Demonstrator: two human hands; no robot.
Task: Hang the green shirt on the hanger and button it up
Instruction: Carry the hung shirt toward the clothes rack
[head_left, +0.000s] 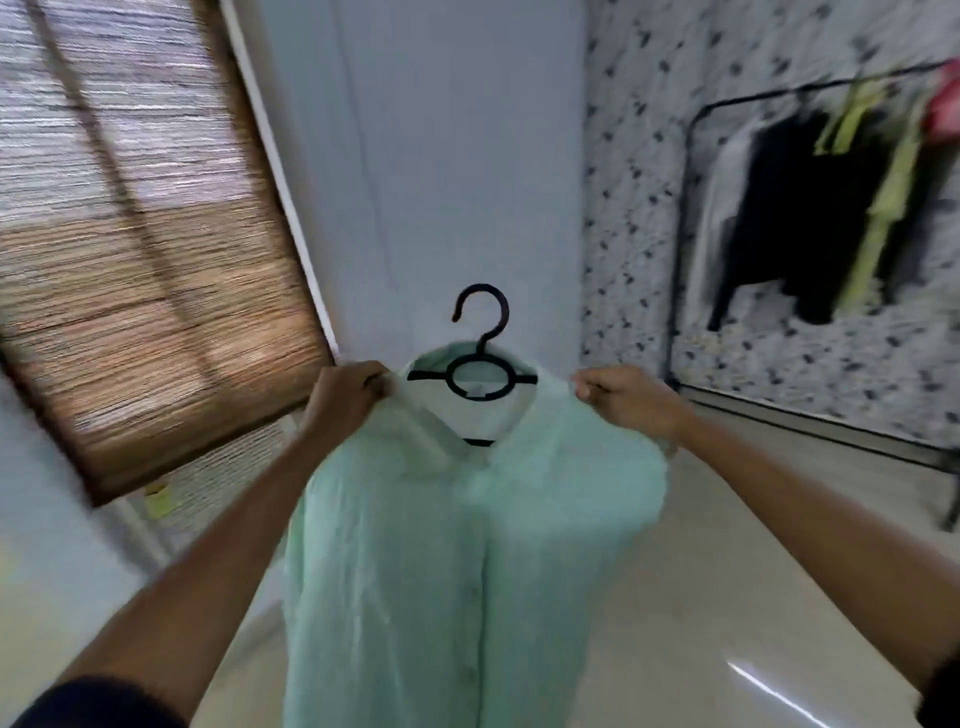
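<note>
No readable writing, pic's blurry. Green shirt (441, 561) on black hanger (475, 366), held up mid-air, hanging straight down, hook up. Left hand (348, 397) & right hand (621, 397) each pinching a shoulder. Front looks buttoned.

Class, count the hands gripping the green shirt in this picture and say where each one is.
2. The left hand pinches the green shirt at its left shoulder; the right hand pinches the right shoulder, either side of the black hanger.

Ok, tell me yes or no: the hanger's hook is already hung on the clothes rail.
No: the black hanger with the green shirt is held up by the left hand and right hand, its hook free, apart from the clothes rail.
</note>
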